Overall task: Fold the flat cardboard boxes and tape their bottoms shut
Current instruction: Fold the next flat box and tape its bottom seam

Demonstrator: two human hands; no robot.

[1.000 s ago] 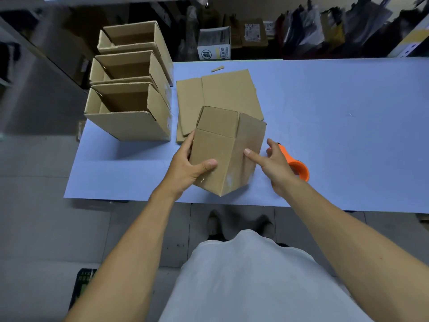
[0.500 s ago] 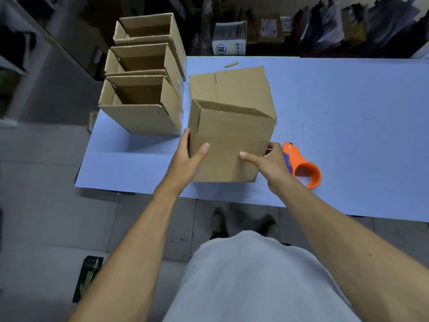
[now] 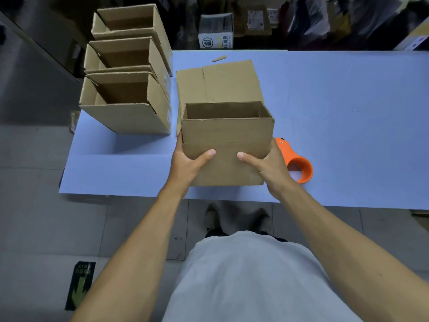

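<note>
i hold an erected box (image 3: 226,145) upright at the near edge of the blue table (image 3: 348,112), its mouth open toward the ceiling. my left hand (image 3: 188,162) grips its left near corner, thumb across the front panel and fingers tucked out of sight round the side; my right hand (image 3: 267,166) grips the right corner the same way. i cannot see the box's underside, so i can't tell from here whether its bottom is taped, though with it standing mouth-up i judge that it is done and ready to be set aside.

to the left, three finished boxes (image 3: 126,98) stand in a row running away from me, all open at the top. right behind the box i hold lies the stack of flat boxes (image 3: 220,86), so there is work left; how many sheets are in it i can't count. the orange tape dispenser (image 3: 296,163) rests on the table just beside my right hand. a small cardboard scrap (image 3: 219,59) lies near the far edge.
</note>
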